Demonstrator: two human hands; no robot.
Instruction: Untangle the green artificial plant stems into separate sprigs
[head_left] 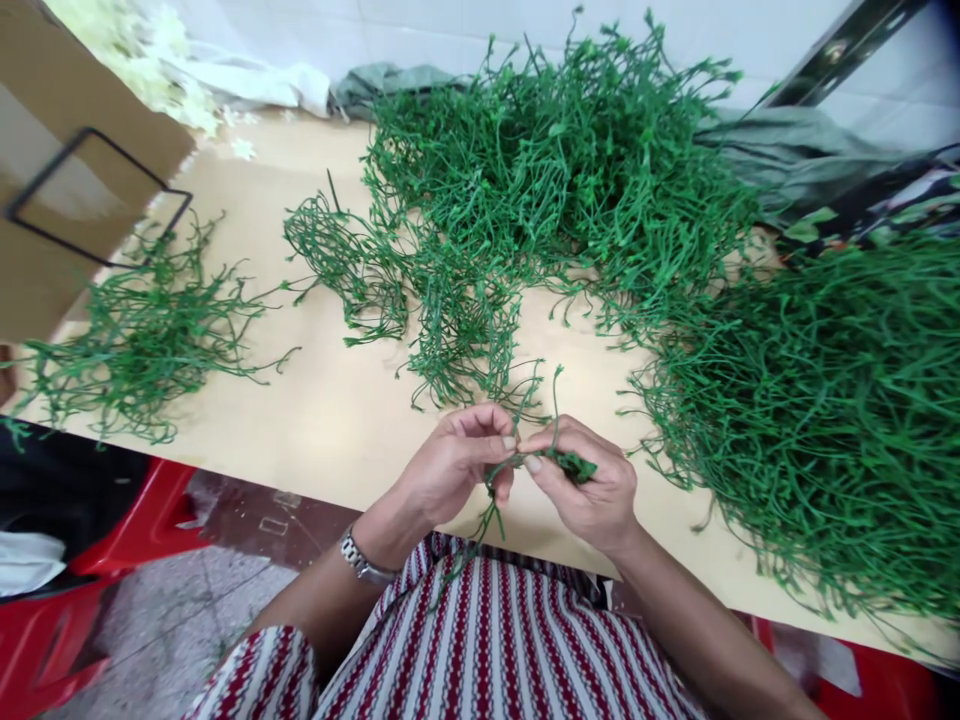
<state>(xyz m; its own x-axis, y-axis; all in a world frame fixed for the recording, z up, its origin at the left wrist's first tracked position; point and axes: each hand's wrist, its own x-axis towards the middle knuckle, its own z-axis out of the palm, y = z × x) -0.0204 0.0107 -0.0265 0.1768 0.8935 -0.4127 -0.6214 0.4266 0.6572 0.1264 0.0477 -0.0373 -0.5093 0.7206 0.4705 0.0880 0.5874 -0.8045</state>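
Note:
My left hand [469, 455] pinches a thin green artificial stem [491, 505] between thumb and forefinger, above the table's front edge. Close beside it, my right hand [585, 480] grips the same stem piece with thumb and forefinger, and a small green clump [574, 465] shows inside its curled fingers. The two sets of fingertips nearly touch. Thin stem ends stick up between the hands and hang down below the left one. Just beyond the hands lies a loose bunch of similar green stems [465, 330].
A large heap of green stems [555, 160] lies against the wall, another [825, 420] at the right. A smaller pile [150, 340] sits left, by a cardboard box [75, 130] and a black wire frame [97, 200]. Pale flowers [150, 50] are at the back left; red stools [142, 510] stand below.

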